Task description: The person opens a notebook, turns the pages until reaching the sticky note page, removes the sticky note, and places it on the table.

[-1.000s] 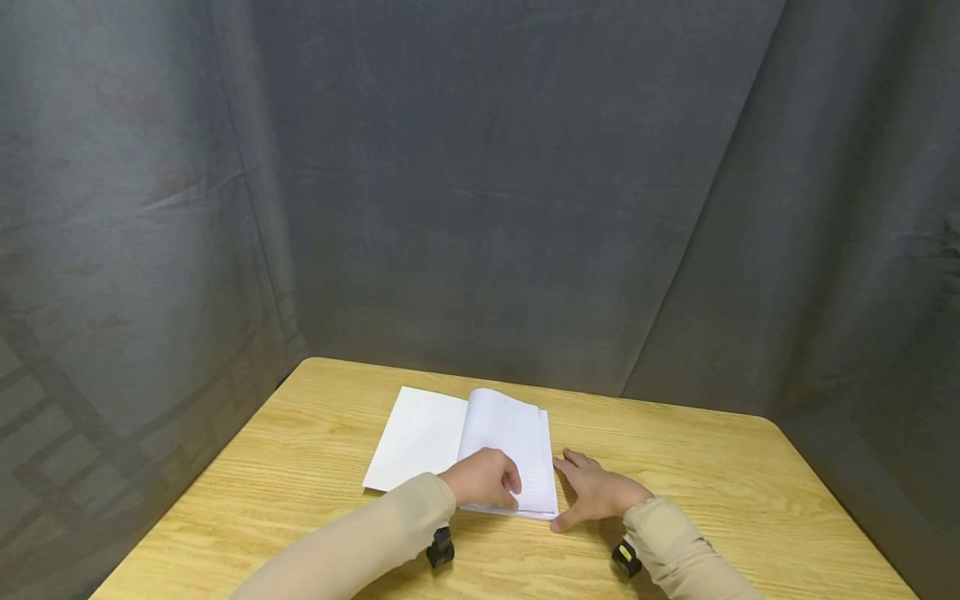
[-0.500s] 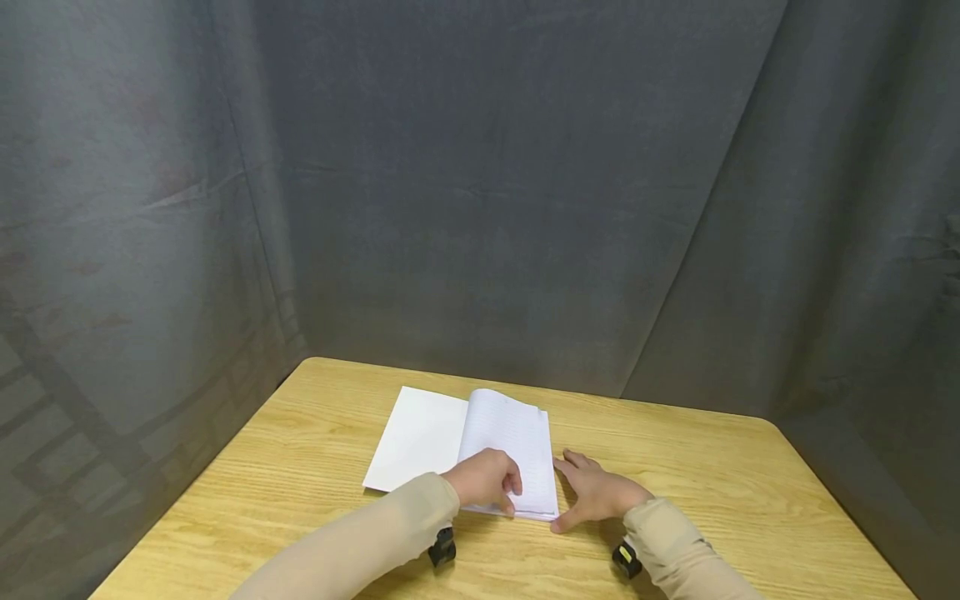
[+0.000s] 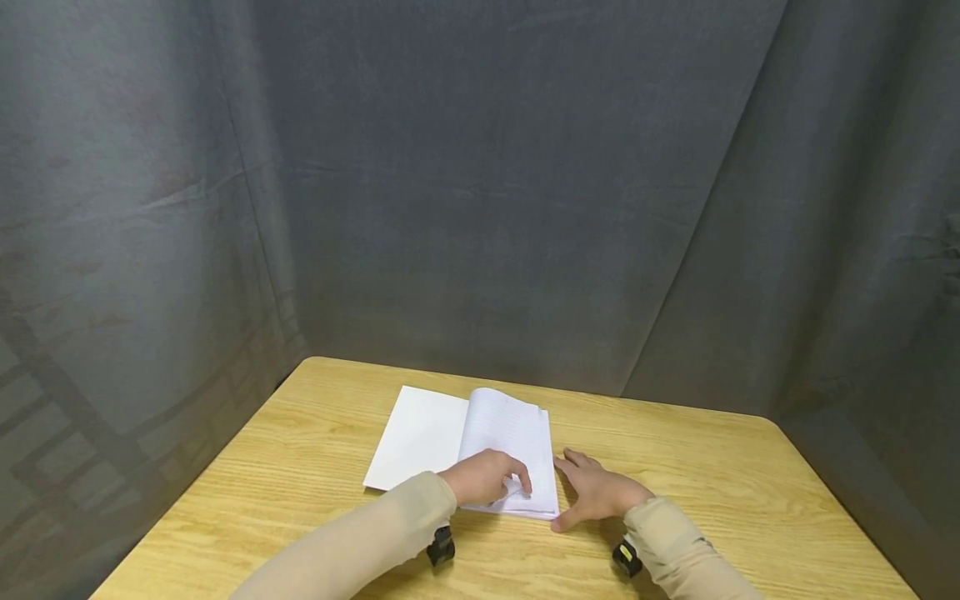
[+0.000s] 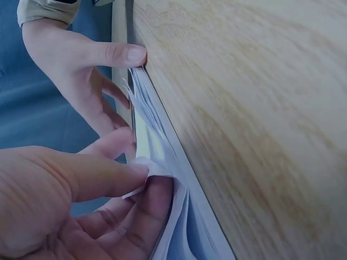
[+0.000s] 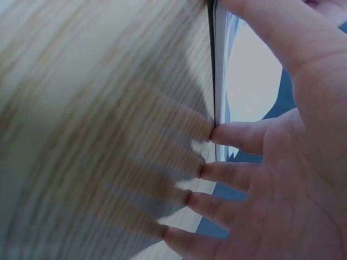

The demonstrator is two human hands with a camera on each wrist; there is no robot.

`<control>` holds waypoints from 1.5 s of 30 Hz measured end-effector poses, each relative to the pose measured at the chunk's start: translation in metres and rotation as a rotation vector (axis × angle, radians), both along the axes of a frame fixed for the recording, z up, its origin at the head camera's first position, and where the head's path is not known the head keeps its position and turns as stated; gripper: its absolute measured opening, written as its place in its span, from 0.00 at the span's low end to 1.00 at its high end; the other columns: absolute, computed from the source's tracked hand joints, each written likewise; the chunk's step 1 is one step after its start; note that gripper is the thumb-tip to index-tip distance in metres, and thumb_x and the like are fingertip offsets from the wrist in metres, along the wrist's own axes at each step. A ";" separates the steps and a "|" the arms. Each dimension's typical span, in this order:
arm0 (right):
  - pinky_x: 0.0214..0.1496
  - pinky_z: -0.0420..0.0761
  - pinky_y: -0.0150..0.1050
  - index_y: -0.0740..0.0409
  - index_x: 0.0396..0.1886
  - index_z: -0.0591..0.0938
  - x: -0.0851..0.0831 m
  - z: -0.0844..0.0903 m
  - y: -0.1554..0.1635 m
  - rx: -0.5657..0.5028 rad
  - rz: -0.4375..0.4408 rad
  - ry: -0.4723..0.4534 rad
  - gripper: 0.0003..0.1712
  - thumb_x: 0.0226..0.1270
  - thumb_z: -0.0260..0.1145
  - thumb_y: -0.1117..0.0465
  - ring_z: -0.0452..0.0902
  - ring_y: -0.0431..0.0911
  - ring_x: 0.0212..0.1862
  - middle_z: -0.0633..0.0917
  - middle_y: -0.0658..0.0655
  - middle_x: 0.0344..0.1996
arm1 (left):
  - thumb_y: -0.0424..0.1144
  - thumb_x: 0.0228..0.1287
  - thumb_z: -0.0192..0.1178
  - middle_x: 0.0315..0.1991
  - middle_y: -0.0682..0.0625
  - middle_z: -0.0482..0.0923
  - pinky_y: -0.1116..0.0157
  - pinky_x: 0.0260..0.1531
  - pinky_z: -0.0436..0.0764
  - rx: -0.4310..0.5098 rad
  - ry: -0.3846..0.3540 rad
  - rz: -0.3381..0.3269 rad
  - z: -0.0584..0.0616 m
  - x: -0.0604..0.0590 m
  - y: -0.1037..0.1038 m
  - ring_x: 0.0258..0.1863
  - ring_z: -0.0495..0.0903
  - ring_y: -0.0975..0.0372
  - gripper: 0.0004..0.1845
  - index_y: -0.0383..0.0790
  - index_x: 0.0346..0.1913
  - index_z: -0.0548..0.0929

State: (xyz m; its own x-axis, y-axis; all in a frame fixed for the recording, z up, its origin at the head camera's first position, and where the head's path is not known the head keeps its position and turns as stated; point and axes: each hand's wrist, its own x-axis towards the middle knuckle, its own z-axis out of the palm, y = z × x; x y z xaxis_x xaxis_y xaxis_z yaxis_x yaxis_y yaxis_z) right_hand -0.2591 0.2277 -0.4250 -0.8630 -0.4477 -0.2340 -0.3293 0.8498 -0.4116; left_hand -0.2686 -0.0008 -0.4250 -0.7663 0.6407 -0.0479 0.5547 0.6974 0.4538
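An open lined notebook lies on the wooden table. My left hand rests on its right page near the front edge, and its thumb and forefinger pinch the corner of a page and curl it up. My right hand lies flat on the table with straight fingers. Its thumb and fingertips touch the notebook's right edge.
A dark grey curtain hangs close behind and around the table. Bare tabletop extends to the left and right of the notebook. Small black devices sit under both wrists.
My left fingers have slid a little to the right and lifted a page corner off the stack. The right hand has stayed in place.
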 end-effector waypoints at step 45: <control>0.65 0.59 0.68 0.66 0.74 0.55 -0.001 0.001 0.006 -0.013 -0.002 -0.059 0.64 0.46 0.76 0.38 0.45 0.71 0.73 0.49 0.73 0.73 | 0.24 0.54 0.61 0.30 0.49 0.81 0.70 0.24 0.72 0.403 0.222 0.315 0.058 0.018 -0.077 0.23 0.70 0.65 0.09 0.40 0.33 0.85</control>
State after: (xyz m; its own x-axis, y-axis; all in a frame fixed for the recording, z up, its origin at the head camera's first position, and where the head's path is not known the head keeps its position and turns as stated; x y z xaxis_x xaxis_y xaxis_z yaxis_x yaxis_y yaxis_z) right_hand -0.2601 0.2337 -0.4244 -0.8488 -0.4496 -0.2781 -0.3027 0.8446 -0.4415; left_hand -0.2509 -0.0777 -0.3674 -0.8874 0.3135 0.3381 0.4604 0.6407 0.6144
